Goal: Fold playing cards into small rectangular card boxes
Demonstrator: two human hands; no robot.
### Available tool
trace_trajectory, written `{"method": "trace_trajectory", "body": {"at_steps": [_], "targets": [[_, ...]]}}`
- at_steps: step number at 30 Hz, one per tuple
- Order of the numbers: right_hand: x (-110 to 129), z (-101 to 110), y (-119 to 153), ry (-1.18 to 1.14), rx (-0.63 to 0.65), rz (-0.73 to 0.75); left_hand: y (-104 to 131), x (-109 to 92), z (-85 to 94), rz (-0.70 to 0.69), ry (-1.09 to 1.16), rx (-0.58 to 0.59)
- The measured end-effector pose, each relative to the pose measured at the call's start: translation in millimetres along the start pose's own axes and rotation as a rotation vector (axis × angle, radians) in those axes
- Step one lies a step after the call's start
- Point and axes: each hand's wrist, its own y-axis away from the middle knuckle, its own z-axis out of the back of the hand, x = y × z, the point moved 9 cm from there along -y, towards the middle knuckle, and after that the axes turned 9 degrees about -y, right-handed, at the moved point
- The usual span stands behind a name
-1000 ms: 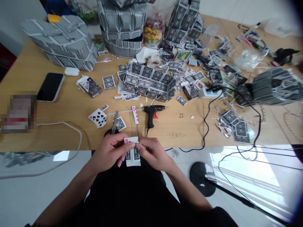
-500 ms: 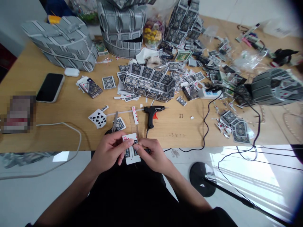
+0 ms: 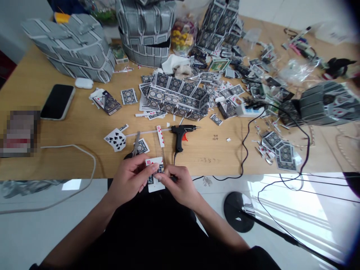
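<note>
A folded playing card [image 3: 154, 161] with a red 10 at its corner is held at the table's front edge, over my lap. My left hand [image 3: 131, 177] pinches its left side, thumb on top. My right hand [image 3: 179, 183] grips its right side with thumb and fingers. Just beyond lie scissors [image 3: 136, 144] on a patterned card [image 3: 142, 146], a narrow red 10 strip [image 3: 160, 136] and a black glue gun [image 3: 180, 137] with a red trigger. A ten of spades [image 3: 116, 140] rests to the left.
A card-built open box [image 3: 177, 99] stands mid-table. Behind are grey woven bags [image 3: 75, 48] and scattered cards. A phone [image 3: 58, 102] and white case [image 3: 84, 83] lie left. Black cables [image 3: 247, 138] cross the right side; a round black stand base [image 3: 239, 212] is on the floor.
My right thumb has shifted slightly left across the held card, covering more of its lower right part. The card's lower end has moved up a little.
</note>
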Motion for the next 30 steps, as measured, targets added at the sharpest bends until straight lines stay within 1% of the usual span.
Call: {"method": "trace_trajectory", "body": {"at_steps": [3,5,8,12,14,17,19,21,23,26,30], "targets": [[-3,-3,0,-0.062,0.028,-0.043,1,0,-2.4,-0.009,-0.007,0.012],[-5,-10,0,-0.093,0.09,-0.074,1,1,-3.6,-0.002,0.002,0.013],[-4,-18,1,-0.105,0.168,-0.075,0,3,-2.5,0.001,0.006,-0.008],[-5,-22,3,-0.146,0.194,-0.092,-1,1,2.3,-0.035,0.021,-0.041],[-6,-20,3,-0.181,0.175,-0.116,-1,0,7.7,-0.044,0.018,-0.085],[-8,-8,1,-0.203,0.05,-0.131,1,4,14.1,-0.013,0.029,-0.134],[-7,1,0,-0.239,-0.048,-0.125,3,7,14.5,0.004,0.038,-0.131],[-6,6,-1,-0.291,-0.107,-0.112,3,10,12.8,0.015,0.04,-0.109],[-6,8,-1,-0.313,-0.126,-0.102,3,13,11.0,0.028,0.044,-0.086],[-6,8,-1,-0.289,-0.118,-0.104,3,17,10.3,0.038,0.035,-0.064],[-7,8,0,-0.225,-0.086,-0.123,4,15,15.0,0.014,-0.026,-0.09]]}}
